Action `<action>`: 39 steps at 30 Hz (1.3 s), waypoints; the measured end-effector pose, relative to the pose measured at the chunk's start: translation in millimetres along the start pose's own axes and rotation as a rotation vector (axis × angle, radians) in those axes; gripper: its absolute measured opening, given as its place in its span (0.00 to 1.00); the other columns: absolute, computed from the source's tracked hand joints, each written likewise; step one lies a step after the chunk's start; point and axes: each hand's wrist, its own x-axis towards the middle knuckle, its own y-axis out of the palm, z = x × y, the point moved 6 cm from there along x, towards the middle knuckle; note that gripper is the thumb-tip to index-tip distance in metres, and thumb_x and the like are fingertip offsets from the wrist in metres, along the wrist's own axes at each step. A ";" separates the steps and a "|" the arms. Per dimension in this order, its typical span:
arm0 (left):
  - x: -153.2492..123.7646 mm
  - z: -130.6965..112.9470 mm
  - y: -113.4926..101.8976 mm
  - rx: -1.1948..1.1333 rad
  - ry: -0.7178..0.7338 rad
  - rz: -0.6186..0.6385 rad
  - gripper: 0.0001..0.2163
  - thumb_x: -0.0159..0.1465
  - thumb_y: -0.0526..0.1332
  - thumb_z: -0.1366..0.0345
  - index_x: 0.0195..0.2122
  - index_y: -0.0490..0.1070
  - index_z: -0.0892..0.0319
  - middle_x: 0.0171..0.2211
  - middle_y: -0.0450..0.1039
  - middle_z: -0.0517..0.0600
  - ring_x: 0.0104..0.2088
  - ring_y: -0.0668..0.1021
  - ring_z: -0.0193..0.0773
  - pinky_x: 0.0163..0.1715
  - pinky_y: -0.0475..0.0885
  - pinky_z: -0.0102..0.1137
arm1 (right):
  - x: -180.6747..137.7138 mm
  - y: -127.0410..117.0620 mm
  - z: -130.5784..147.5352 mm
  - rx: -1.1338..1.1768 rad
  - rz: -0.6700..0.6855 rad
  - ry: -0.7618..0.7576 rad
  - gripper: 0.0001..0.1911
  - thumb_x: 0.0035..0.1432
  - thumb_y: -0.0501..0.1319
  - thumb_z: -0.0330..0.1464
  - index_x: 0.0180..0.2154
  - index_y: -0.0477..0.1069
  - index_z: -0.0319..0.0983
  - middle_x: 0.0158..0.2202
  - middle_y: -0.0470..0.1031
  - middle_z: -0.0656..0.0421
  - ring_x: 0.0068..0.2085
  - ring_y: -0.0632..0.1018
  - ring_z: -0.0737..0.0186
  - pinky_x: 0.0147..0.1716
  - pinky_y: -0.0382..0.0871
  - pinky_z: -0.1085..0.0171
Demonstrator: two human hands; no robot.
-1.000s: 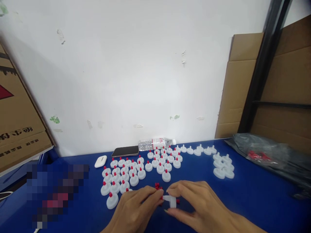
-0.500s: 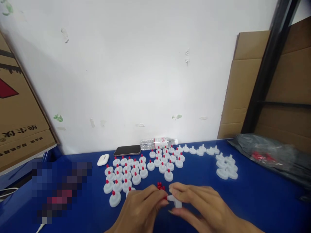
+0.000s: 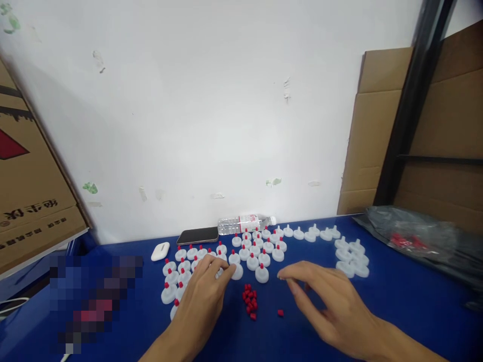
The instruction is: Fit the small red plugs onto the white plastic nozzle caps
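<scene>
My left hand (image 3: 206, 296) reaches over the left group of caps, its fingertips closed at the edge of a white nozzle cap (image 3: 237, 272) that sits on the table; whether this cap has a red tip is hidden by my fingers. My right hand (image 3: 332, 306) hovers over the table with thumb and forefinger a little apart and nothing visible between them. Between the hands lies a small pile of red tip covers (image 3: 249, 299), with a single red tip cover (image 3: 280, 312) apart to its right. Red-tipped white caps (image 3: 261, 273) stand in rows beyond.
Untipped white nozzle caps (image 3: 345, 269) stand at the right and along the back. A water bottle (image 3: 241, 224), a phone (image 3: 198, 235) and a white earphone case (image 3: 160, 251) lie near the wall. A plastic bag (image 3: 415, 241) with red pieces is far right; a cardboard box (image 3: 33, 186) stands left.
My left hand has moved left and away from me, to a cap among the rows. My right hand has drawn off to the right, without the white cap. The red pile is uncovered.
</scene>
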 end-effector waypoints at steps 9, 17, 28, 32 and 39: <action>-13.8 6.1 27.4 -0.007 -0.087 0.150 0.28 0.64 0.51 0.86 0.63 0.62 0.58 0.44 0.74 0.55 0.43 0.72 0.48 0.42 0.75 0.45 | 7.7 -19.3 -55.1 -0.491 0.018 0.226 0.17 0.71 0.51 0.33 0.58 0.66 0.41 0.39 0.80 0.55 0.37 0.81 0.55 0.32 0.70 0.60; -4.2 -13.7 8.5 -0.218 -0.138 0.125 0.13 0.69 0.52 0.79 0.45 0.71 0.56 0.39 0.72 0.53 0.39 0.73 0.45 0.38 0.75 0.40 | -20.6 -29.6 -130.4 -0.893 0.386 0.594 0.17 0.68 0.52 0.34 0.52 0.72 0.34 0.41 0.79 0.44 0.40 0.80 0.42 0.34 0.70 0.54; -8.5 -21.1 17.6 -0.219 -0.110 0.239 0.16 0.67 0.53 0.82 0.47 0.75 0.59 0.38 0.74 0.53 0.40 0.74 0.47 0.39 0.76 0.42 | -31.0 -1.5 -118.0 -0.696 0.606 0.593 0.09 0.67 0.59 0.33 0.46 0.75 0.40 0.36 0.80 0.51 0.36 0.83 0.47 0.30 0.70 0.59; -11.6 -19.0 24.3 -0.152 -0.086 0.281 0.20 0.64 0.52 0.84 0.49 0.75 0.59 0.39 0.75 0.54 0.40 0.74 0.47 0.38 0.76 0.42 | -21.1 10.4 -98.2 -0.571 0.621 0.481 0.13 0.69 0.56 0.34 0.52 0.72 0.45 0.47 0.78 0.55 0.42 0.82 0.53 0.38 0.73 0.59; -14.8 -17.7 29.9 -0.117 -0.083 0.306 0.18 0.66 0.55 0.83 0.49 0.75 0.58 0.40 0.75 0.53 0.40 0.74 0.47 0.39 0.75 0.41 | -26.3 2.7 -112.5 -0.689 0.594 0.588 0.15 0.69 0.55 0.32 0.53 0.72 0.37 0.45 0.77 0.46 0.46 0.80 0.44 0.36 0.74 0.56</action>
